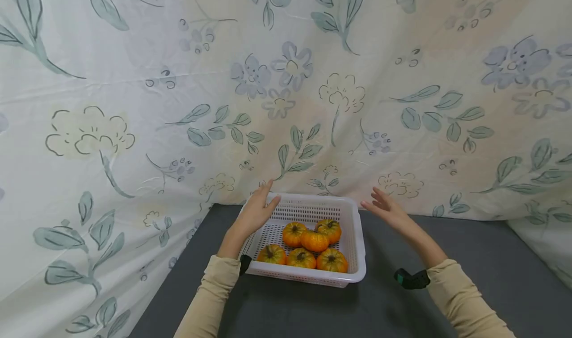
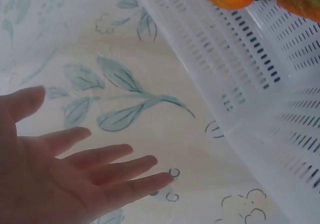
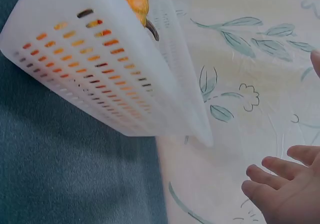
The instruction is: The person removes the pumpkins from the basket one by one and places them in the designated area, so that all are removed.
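Note:
A white perforated plastic basket (image 1: 308, 274) stands on the dark table, holding several small orange pumpkins (image 1: 315, 240) with greenish streaks and stems. Over the basket's left side hovers my left hand (image 1: 252, 214), fingers extended and nothing in them; the left wrist view shows the same hand (image 2: 75, 179) with its palm turned up and fingers spread beside the basket wall (image 2: 200, 74). My right hand (image 1: 387, 210) is in the air to the right of the basket, apart from it. In the right wrist view that hand (image 3: 290, 184) has loosely extended fingers and holds nothing.
The dark grey table (image 1: 447, 248) extends on both sides of the basket. Behind it and at the left hangs a white cloth (image 1: 286, 129) printed with leaves and flowers. A dark band (image 1: 412, 279) is on my right wrist.

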`<state>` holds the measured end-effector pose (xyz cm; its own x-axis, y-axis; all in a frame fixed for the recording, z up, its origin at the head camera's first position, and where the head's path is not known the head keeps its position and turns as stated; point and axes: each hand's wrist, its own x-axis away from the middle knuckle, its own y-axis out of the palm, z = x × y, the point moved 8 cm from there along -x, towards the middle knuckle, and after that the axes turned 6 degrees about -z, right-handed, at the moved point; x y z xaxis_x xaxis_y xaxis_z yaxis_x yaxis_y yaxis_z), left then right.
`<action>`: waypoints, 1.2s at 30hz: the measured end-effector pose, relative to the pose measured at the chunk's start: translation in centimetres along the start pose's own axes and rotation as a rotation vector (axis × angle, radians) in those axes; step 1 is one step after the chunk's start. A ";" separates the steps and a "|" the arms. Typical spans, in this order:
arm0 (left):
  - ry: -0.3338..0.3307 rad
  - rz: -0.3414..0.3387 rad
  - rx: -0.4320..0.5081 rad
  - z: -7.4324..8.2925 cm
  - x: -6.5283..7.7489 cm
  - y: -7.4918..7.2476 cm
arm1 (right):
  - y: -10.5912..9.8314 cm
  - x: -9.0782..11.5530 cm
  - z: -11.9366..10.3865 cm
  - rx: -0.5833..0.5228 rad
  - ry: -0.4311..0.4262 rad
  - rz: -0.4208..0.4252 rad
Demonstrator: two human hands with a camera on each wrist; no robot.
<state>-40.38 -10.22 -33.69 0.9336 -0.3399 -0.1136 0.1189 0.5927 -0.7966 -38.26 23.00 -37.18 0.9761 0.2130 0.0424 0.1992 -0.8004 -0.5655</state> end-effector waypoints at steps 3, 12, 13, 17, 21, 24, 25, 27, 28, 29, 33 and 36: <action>-0.011 0.003 0.012 -0.3 0.4 -0.3 | 0.4 0.0 0.0 -0.037 0.002 -0.025; -0.060 0.033 0.025 -1.6 1.5 -1.1 | 1.4 0.0 -0.6 -0.031 0.006 -0.056; -0.061 0.038 0.021 -1.8 1.7 -1.3 | 1.5 0.0 -0.7 -0.031 0.007 -0.060; -0.073 0.068 0.007 -2.7 2.1 -1.8 | 1.8 0.0 -1.3 -0.032 0.005 -0.077; -0.081 0.100 -0.017 -3.8 2.5 -2.3 | 2.2 0.2 -1.9 -0.039 0.011 -0.096; -0.104 0.120 -0.024 -4.6 2.9 -2.6 | 2.5 0.4 -2.3 -0.047 0.016 -0.109; -0.116 0.126 -0.024 -4.8 3.0 -2.7 | 2.7 0.4 -2.4 -0.048 0.014 -0.114; -0.153 0.139 -0.024 -5.4 3.4 -2.9 | 2.9 0.4 -2.6 -0.051 0.011 -0.123; -0.176 0.143 -0.021 -5.8 3.5 -3.0 | 3.1 0.3 -2.7 -0.054 0.008 -0.126; -0.196 0.146 -0.021 -6.1 3.7 -3.1 | 3.2 0.3 -2.8 -0.057 0.005 -0.127; -0.238 0.162 -0.028 -7.1 4.3 -3.3 | 3.8 0.0 -3.0 -0.065 0.002 -0.135; -0.255 0.176 -0.025 -7.7 4.8 -3.4 | 4.2 0.0 -3.2 -0.069 -0.004 -0.147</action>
<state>-38.95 -19.48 -36.15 0.9942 -0.0376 -0.1008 -0.0574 0.6072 -0.7925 -37.18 17.82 -36.94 0.9358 0.3325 0.1173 0.3453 -0.7970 -0.4955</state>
